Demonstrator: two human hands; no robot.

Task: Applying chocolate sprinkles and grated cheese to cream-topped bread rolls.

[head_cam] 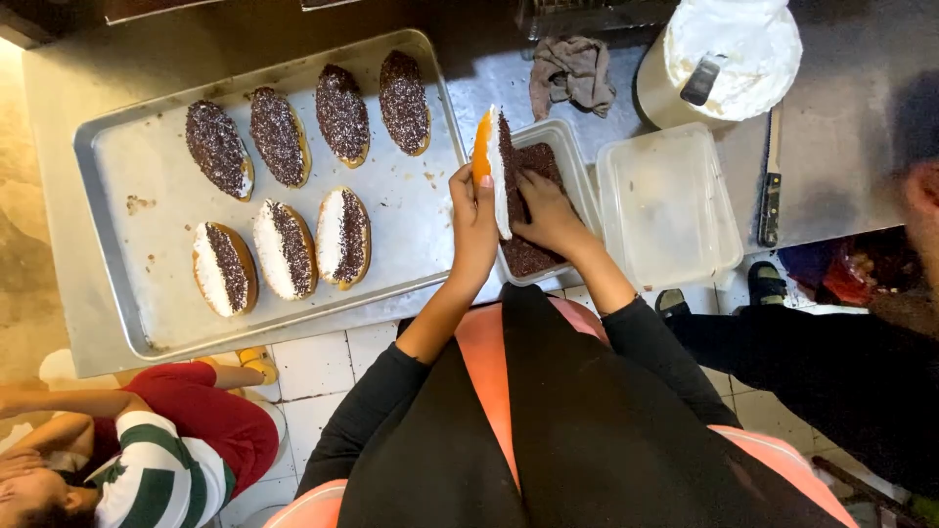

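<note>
My left hand (pixel 473 223) holds a long bun (pixel 490 161) on its edge, its cream-covered top turned to the right over a clear plastic tub of chocolate sprinkles (pixel 577 176). My right hand (pixel 546 213) is inside the tub, fingers pressing sprinkles against the cream. On the metal tray (pixel 156 171) to the left lie several finished buns: a far row fully covered in sprinkles (pixel 342 112) and a near row half white, half sprinkled (pixel 286 248).
An empty clear tub (pixel 667 203) sits right of the sprinkle tub. Behind it stand a bucket of white cream (pixel 729 54) with a scraper, a knife (pixel 771 181) and a crumpled rag (pixel 573 70). One person sits lower left (pixel 147 460); another stands at right (pixel 851 362).
</note>
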